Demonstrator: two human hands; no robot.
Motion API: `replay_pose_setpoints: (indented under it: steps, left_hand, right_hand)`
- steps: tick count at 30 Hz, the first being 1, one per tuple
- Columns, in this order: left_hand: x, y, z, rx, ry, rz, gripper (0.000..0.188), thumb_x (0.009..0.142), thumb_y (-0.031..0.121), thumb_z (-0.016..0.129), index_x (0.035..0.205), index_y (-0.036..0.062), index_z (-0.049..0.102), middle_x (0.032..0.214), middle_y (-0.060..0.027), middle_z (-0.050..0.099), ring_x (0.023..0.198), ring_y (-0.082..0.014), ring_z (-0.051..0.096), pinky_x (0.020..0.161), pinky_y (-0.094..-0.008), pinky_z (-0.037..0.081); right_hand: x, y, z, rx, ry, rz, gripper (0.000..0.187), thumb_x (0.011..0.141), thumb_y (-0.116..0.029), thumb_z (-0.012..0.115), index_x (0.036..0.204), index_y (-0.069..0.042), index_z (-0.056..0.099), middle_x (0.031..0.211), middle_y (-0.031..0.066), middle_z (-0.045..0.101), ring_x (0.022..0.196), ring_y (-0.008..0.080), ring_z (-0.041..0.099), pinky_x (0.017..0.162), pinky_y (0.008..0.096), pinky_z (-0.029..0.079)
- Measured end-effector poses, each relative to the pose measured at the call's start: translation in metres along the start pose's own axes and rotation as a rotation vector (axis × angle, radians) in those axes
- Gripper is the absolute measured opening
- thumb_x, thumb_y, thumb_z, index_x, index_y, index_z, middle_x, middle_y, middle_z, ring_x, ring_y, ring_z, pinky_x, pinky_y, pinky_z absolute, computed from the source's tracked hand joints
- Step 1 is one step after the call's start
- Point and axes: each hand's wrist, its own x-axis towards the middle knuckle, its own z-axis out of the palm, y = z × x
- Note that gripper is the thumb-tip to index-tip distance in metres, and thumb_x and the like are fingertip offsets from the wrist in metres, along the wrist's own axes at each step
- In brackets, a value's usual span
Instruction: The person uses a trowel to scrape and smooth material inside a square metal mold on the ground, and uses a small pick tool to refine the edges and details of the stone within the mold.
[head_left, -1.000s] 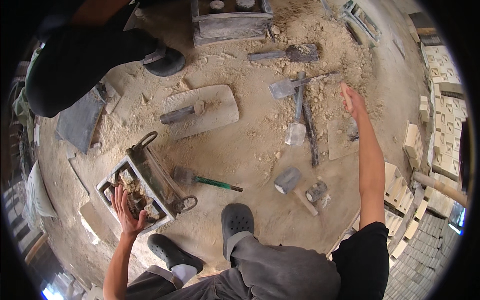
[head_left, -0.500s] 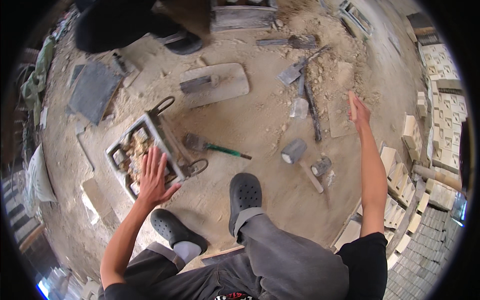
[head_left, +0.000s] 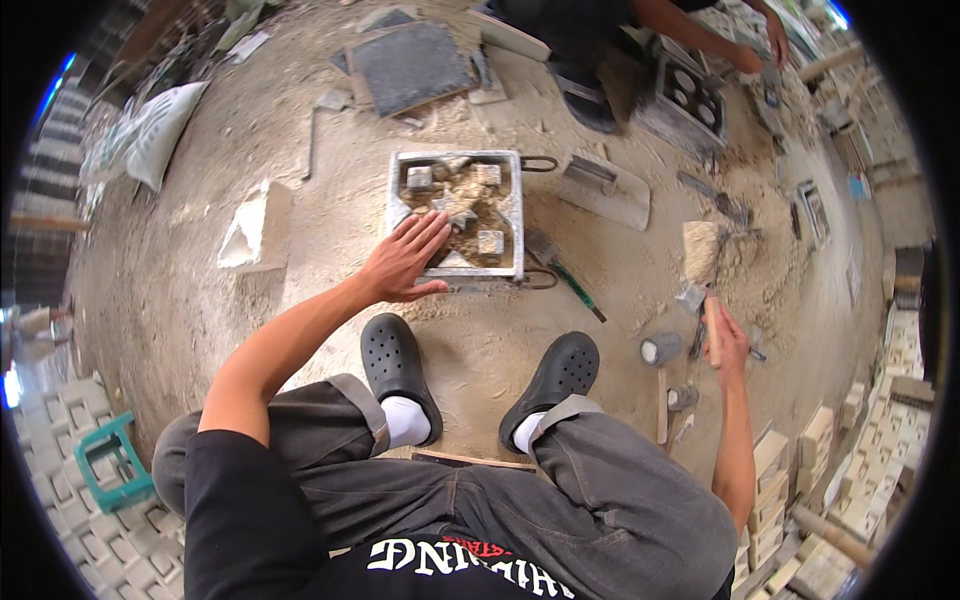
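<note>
1. Mould [head_left: 518, 215]: on the floor [head_left: 480, 375], nearly square, without clear long axis; its loop handles [head_left: 541, 157] point right.
2. Left hand [head_left: 405, 258]: nearer; flat, thumb spread, over the mould's near-left edge, grasping nothing.
3. Right hand [head_left: 733, 345]: closed round a trowel [head_left: 712, 310]; mould lies leftward and farther forward.
4. Sandy blade [head_left: 702, 250]: points forward, long axis fore-and-aft.

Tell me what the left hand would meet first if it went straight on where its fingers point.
The left hand would probably meet the sandy fill in the box, then perhaps its upper-right block; depth is hard to judge.
</note>
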Motion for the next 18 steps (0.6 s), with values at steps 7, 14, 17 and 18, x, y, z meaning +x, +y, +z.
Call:
replay_pose_setpoints:
  steps: [7,14,17,18]
  left_hand:
    - [0.004,-0.037,0.025,-0.244,0.438,-0.451,0.079,0.102,0.055,0.032,0.151,-0.0062,0.024,0.159,-0.0255,0.022,0.150,-0.0369,0.018,0.122,-0.0447,0.015]
    - [0.057,-0.082,0.008,-0.814,0.705,-0.580,0.064,0.108,0.043,0.018,0.132,-0.0008,0.057,0.141,-0.0232,0.052,0.137,-0.0370,0.042,0.116,-0.0407,0.030]
    - [0.067,-0.087,0.011,-0.826,0.655,-0.590,0.062,0.107,0.039,0.017,0.129,-0.0004,0.060,0.140,-0.0207,0.055,0.137,-0.0366,0.043,0.116,-0.0404,0.030]
    - [0.067,-0.091,0.014,-0.836,0.639,-0.591,0.062,0.107,0.037,0.017,0.129,-0.0007,0.060,0.140,-0.0202,0.054,0.137,-0.0365,0.043,0.116,-0.0403,0.029]
  right_hand:
    - [-0.028,-0.050,0.151,-0.010,-0.372,-0.042,0.042,0.096,-0.022,0.064,0.136,-0.009,0.060,0.099,0.0084,0.071,0.051,0.0113,0.060,0.038,0.0238,0.044]
    - [-0.049,-0.090,0.285,-0.224,-0.653,-0.147,0.043,0.095,-0.030,0.066,0.132,-0.009,0.063,0.080,0.0035,0.068,0.051,0.0085,0.060,0.039,0.0235,0.046]
    - [-0.046,-0.092,0.322,-0.273,-0.713,-0.160,0.044,0.094,-0.032,0.066,0.131,-0.008,0.064,0.078,0.0030,0.068,0.051,0.0080,0.060,0.039,0.0235,0.046]
    - [-0.046,-0.095,0.331,-0.290,-0.739,-0.168,0.044,0.094,-0.032,0.067,0.130,-0.008,0.065,0.077,0.0028,0.068,0.051,0.0078,0.060,0.039,0.0235,0.046]
